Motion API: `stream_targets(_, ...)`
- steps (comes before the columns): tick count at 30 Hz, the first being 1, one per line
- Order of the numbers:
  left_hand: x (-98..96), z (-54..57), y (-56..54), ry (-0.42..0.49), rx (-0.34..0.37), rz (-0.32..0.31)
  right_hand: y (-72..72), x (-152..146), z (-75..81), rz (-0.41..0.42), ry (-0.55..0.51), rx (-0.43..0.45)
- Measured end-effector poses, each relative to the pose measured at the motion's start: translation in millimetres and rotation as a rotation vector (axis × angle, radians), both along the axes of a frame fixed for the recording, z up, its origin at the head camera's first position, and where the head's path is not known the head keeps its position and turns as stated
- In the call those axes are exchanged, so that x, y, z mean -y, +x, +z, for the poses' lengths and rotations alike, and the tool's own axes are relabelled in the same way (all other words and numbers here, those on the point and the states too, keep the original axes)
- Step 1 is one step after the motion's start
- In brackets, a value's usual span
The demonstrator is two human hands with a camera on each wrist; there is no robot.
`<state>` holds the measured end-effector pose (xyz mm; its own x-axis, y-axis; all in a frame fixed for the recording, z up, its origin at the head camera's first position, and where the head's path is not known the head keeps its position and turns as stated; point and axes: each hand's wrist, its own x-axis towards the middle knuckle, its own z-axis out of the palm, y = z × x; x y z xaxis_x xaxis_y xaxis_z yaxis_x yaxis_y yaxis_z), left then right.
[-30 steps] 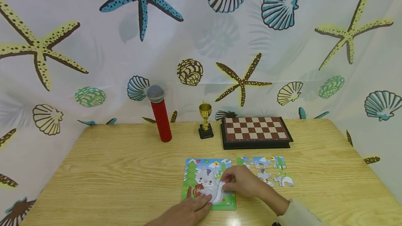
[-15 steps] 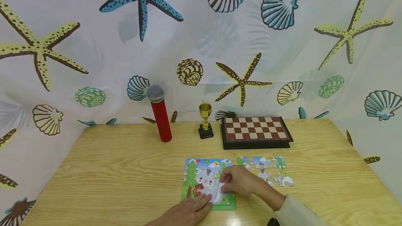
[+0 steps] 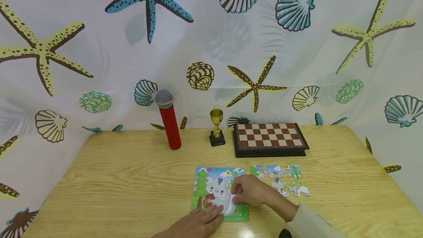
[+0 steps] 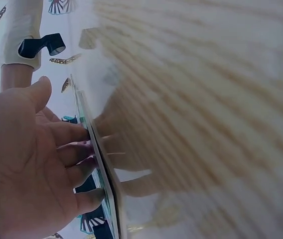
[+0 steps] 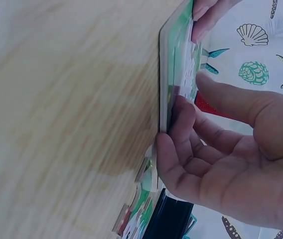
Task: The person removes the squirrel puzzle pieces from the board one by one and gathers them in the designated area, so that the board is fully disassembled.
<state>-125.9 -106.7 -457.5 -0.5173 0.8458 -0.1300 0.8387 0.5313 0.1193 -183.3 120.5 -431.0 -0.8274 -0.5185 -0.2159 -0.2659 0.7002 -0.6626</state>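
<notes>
Puzzle board (image 3: 243, 217): thin, green along the near rim; flat on the table (image 3: 132, 179), face up, about midway between its left and right edges, well apart from the back edge.
Squirrel (image 3: 216, 188): pale grey, pink-cheeked, purple-tufted; printed with head toward the table's back edge, body and tail partly covered.
Acorn (image 3: 208, 199): brown, printed against the squirrel.
Pine tree (image 3: 201, 183): green, printed along the board's left side.
Loose pieces (image 3: 275, 170): just beside the board, toward the table's right edge; flat, picture up, two rows.
Back row: three, sky-blue and green.
Near row: pale grey, purple and green, tabs and notches showing.
</notes>
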Motion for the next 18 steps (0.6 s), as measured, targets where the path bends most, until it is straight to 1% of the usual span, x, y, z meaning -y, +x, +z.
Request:
stream_targets(3, -0.1, -0.1, -0.8, 0.005, 0.001, -0.01, 0.1, 0.6, 0.3, -0.004, 0.02, -0.005)
stream_targets(10, 1.3, -1.8, -0.9, 0.021, 0.04, -0.009, 1.0, 2.0, 0.1, -0.013, 0.037, -0.01)
stream_targets(18, 1.5, -3.3, -1.6, 0.019, 0.052, -0.002, -1.7, 0.1, -0.4, -0.026, -0.005, 0.013)
